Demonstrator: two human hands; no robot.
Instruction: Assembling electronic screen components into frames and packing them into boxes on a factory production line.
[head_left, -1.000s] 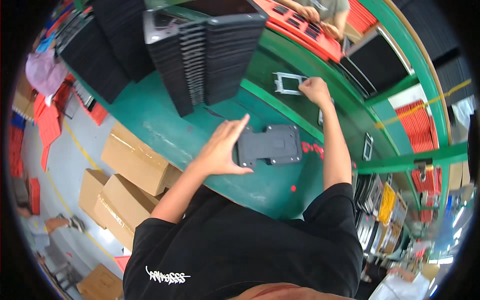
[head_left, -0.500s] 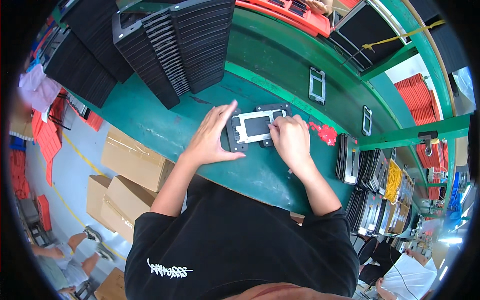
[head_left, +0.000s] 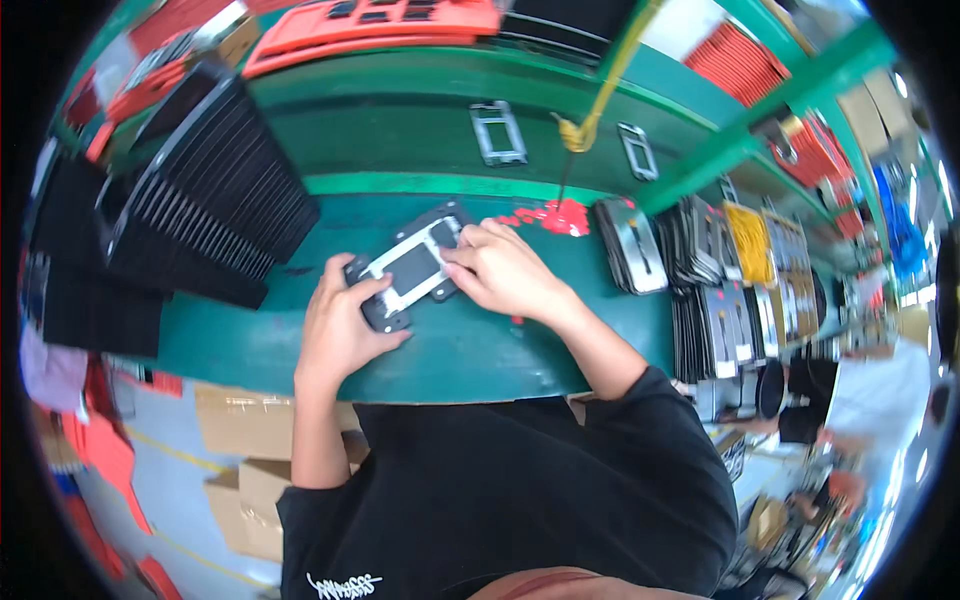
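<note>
A silvery rectangular frame (head_left: 400, 249) with a dark centre lies on a black block-shaped holder (head_left: 388, 319), tilted up to the right on the green bench. My left hand (head_left: 338, 318) grips the holder's left end, fingers over the top and thumb along the near side. At the other end of the frame, the fingers of my right hand (head_left: 505, 272) are pinched together against its right part. Whatever may be between those fingertips is hidden.
Tall stacks of black plates (head_left: 215, 175) stand at the left. Small red pieces (head_left: 567, 218) lie beyond my right hand. Silvery frames (head_left: 498, 133) lean on the green back panel. Rows of dark framed parts (head_left: 630, 245) and a yellow bundle (head_left: 748, 243) are at the right.
My left hand, spread beside the holder before, has closed on its left end. Holder and frame have turned, right end upward. My right hand stays pinched at the frame; the view has swung round.
</note>
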